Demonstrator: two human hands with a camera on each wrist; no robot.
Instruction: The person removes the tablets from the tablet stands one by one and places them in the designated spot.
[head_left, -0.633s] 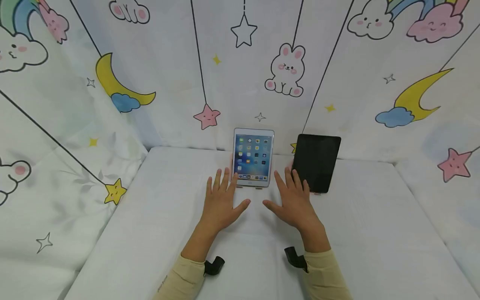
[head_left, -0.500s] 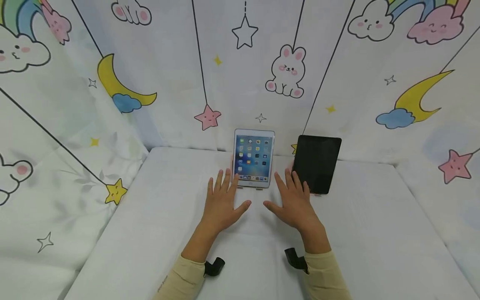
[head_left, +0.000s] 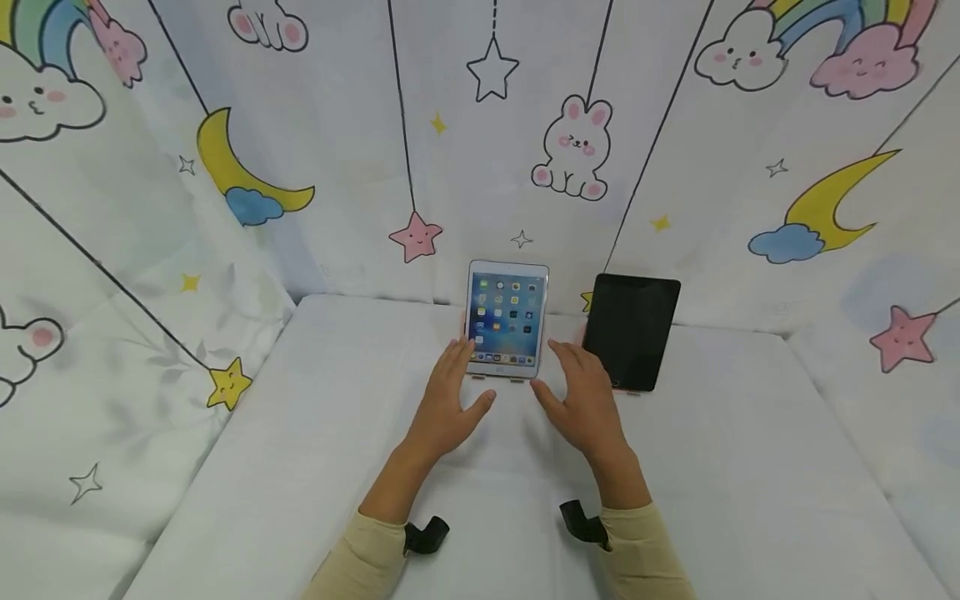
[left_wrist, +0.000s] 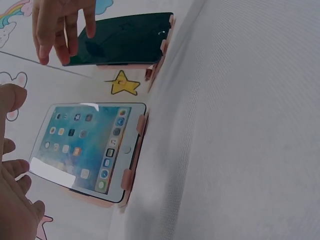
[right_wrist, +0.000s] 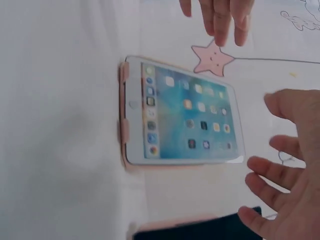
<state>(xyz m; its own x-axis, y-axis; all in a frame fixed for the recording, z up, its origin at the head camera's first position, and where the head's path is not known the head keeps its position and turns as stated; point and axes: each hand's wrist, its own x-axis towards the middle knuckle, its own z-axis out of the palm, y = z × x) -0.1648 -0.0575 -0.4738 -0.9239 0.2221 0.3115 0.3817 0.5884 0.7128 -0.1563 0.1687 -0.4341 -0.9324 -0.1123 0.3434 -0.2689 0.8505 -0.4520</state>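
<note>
Two tablets lean upright on pink stands at the back of the table. The white tablet (head_left: pixel 506 317) has a lit screen with app icons; the black tablet (head_left: pixel 632 333) to its right is dark. My left hand (head_left: pixel 442 408) hovers before the white tablet's lower left corner, thumb spread, holding nothing. Between the tablets, my right hand (head_left: pixel 585 408) is held with relaxed fingers, overlapping the black tablet's lower left edge in the head view. The palms turn towards each other. In the left wrist view, pink stand clips (left_wrist: pixel 126 179) hook over the white tablet's bottom edge.
A white cloth covers the table (head_left: pixel 510 517). Behind it hangs a cloth backdrop (head_left: pixel 337 125) printed with moons, stars, clouds and a rabbit. Black wrist-worn pieces (head_left: pixel 427 535) sit at both sleeve cuffs.
Both hands have rolled from palms down with fingers spread to palms facing inward, fingers closer together. The right hand has shifted slightly left. The tablets stay in place.
</note>
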